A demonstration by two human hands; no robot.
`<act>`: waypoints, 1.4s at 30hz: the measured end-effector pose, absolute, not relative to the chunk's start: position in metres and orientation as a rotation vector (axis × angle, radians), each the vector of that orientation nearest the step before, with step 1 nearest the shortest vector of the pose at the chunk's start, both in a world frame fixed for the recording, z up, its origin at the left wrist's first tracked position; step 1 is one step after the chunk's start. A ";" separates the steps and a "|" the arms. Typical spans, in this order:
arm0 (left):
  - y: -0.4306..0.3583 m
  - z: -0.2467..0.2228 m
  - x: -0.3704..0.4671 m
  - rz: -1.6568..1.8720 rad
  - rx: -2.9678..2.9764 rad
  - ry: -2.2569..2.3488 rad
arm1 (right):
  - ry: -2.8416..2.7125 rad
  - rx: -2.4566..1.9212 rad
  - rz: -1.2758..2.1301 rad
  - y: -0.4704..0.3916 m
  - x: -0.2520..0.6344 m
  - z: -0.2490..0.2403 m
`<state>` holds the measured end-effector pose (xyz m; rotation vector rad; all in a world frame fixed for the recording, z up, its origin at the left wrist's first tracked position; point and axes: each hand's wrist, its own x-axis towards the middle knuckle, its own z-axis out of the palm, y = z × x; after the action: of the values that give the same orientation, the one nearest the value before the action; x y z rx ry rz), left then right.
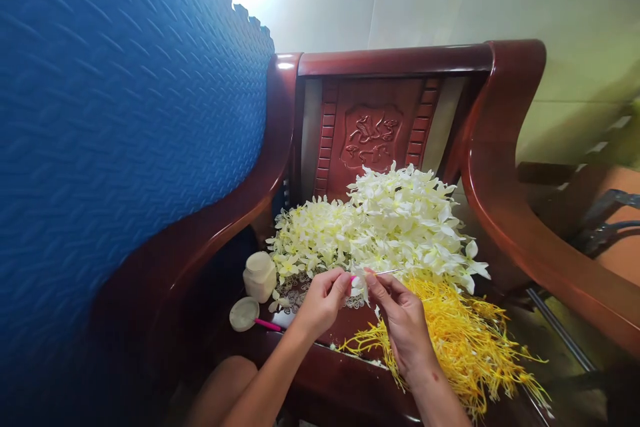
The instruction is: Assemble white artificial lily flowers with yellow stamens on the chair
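My left hand point(327, 298) is closed in a pinch on a small pink piece, perhaps the handle of a thin tool, mostly hidden by the fingers. Fingertips of my right hand point(400, 313) pinch a white artificial flower point(359, 283) between the two hands. A thin metal rod point(389, 271) sticks out to the right past the right fingers; whether it joins the pink piece I cannot tell. Behind the hands rises a heap of white artificial flowers point(400, 220). Yellow stringy stems point(465, 333) lie in a pile beside and under my right wrist.
A white jar point(259, 277) stands to the left, near a round lid point(244, 314) with a pink stick point(267, 324) against it. Everything rests on a dark red wooden chair point(395, 61) with curved arms. Blue foam matting point(125, 100) covers the left side.
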<state>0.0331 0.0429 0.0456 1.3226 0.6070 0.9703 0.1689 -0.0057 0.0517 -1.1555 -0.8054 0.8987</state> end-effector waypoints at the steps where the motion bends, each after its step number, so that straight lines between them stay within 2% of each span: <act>1: 0.043 0.045 0.032 0.990 1.352 0.633 | -0.831 -1.173 0.903 -0.006 0.170 0.053; 7: 0.047 0.046 0.036 0.953 1.297 0.578 | -0.924 -1.189 0.907 0.000 0.177 0.061; 13: 0.056 0.058 0.041 0.961 1.181 0.502 | -1.136 -1.268 0.724 0.043 0.204 0.084; 15: 0.059 0.059 0.038 1.006 1.125 0.523 | -1.091 -1.381 0.534 0.069 0.224 0.090; 20: 0.070 0.057 0.028 1.073 1.063 0.487 | -1.330 -1.865 -0.400 0.133 0.267 0.088; 23: 0.073 0.056 0.024 1.092 1.083 0.486 | -1.524 -2.072 -0.624 0.153 0.279 0.079; 28: 0.071 0.059 0.025 1.077 1.126 0.495 | -1.428 -2.101 -0.610 0.159 0.285 0.074; 37: 0.067 0.046 0.034 0.984 1.110 0.569 | -1.251 -2.077 -0.565 0.137 0.305 0.092; 42: 0.066 0.039 0.034 0.972 1.228 0.727 | -1.169 -1.780 -0.388 0.108 0.304 0.092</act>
<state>0.0337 0.0656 0.0387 1.2283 0.7272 0.9719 0.3036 0.1078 0.0917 -1.7803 -1.1690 -0.3881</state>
